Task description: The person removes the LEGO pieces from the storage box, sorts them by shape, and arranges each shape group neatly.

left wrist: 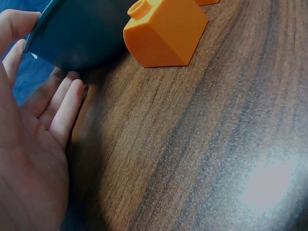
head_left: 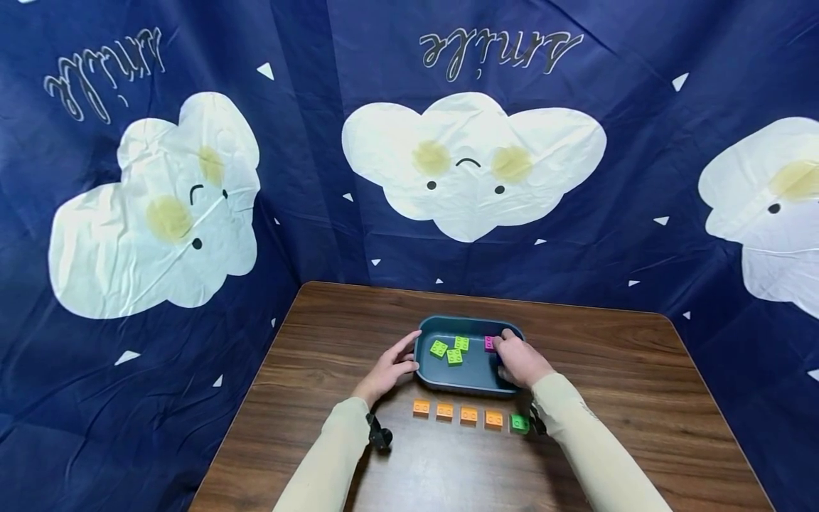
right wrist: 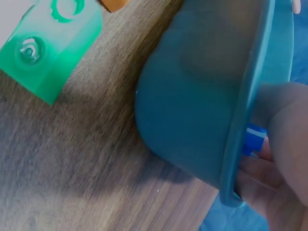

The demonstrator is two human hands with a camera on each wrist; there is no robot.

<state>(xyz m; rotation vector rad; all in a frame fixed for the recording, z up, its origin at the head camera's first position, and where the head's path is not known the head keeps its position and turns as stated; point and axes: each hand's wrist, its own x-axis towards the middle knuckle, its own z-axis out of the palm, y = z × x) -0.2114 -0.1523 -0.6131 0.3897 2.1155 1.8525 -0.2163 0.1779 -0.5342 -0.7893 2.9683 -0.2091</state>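
Observation:
A dark teal tray (head_left: 470, 387) stands on the table with three lime green toy bricks (head_left: 454, 356) and a magenta brick (head_left: 489, 344) inside. My left hand (head_left: 388, 368) is at the tray's left end, fingers spread and fingertips at its rim and wall. Reaching over the right end, my right hand (head_left: 521, 361) has its fingers curled inside the tray. A blue brick (right wrist: 254, 139) shows between those fingers in the right wrist view, mostly hidden by the hand and the rim.
In front of the tray runs a row of several orange bricks (head_left: 468, 415), ending at the right with a green brick (head_left: 519, 424) near my right wrist. Beyond the wooden table (head_left: 614, 398) hangs a blue curtain (head_left: 307, 178) with printed clouds.

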